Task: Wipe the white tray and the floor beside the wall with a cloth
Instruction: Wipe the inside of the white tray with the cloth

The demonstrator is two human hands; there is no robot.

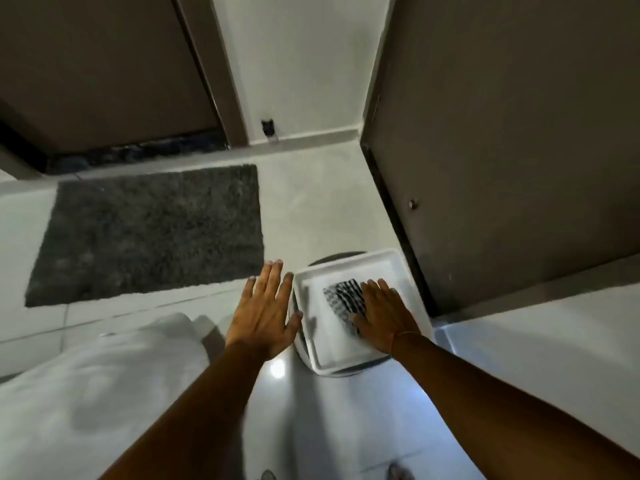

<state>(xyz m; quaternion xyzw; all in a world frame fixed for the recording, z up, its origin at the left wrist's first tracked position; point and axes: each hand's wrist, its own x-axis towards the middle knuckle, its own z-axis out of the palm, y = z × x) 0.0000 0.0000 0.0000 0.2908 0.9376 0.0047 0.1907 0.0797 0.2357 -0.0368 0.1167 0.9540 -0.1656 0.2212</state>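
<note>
A white rectangular tray (346,268) lies on the pale tiled floor (311,188) close to a dark door. Inside it is a black-and-white patterned cloth (341,296). My right hand (384,317) lies flat on the cloth, fingers spread, pressing it onto the tray's bottom. Just left of the tray's left rim, my left hand (265,306) is held flat with fingers apart and holds nothing; its thumb is near the rim. A round dark thing shows beneath the tray's edges.
A dark grey shaggy mat (149,233) lies on the floor to the left. A brown door (502,150) stands right of the tray, a white wall (298,64) with skirting behind. My light-clothed knee (104,375) fills the lower left.
</note>
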